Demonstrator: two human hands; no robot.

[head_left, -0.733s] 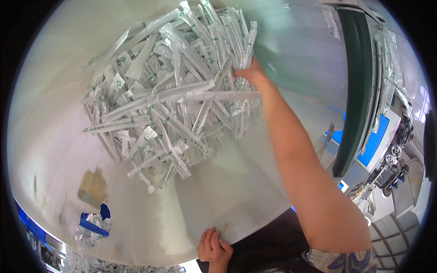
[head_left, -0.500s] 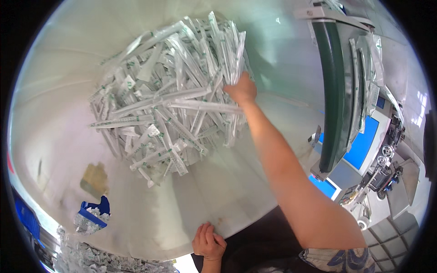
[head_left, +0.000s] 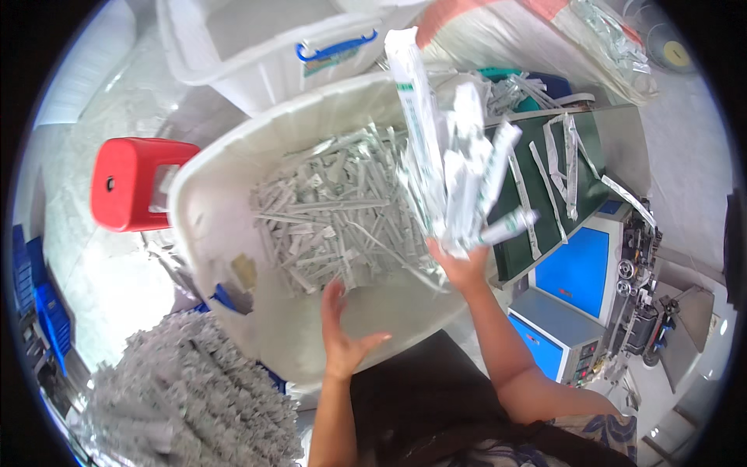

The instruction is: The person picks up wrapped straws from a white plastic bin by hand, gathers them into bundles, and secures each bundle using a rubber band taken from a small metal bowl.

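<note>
The right hand [head_left: 463, 268] has lifted a bundle of wrapped strips [head_left: 459, 179], gripped at the lower end, to two o'clock of the white tub [head_left: 284, 335], so it is now apart from the heap [head_left: 327, 214]; the left hand [head_left: 342, 342], open, has left the rim, at six o'clock

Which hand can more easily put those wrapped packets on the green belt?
Probably the right hand: it grips long wrapped packets near the green conveyor belt; the open left hand is farther off.
</note>
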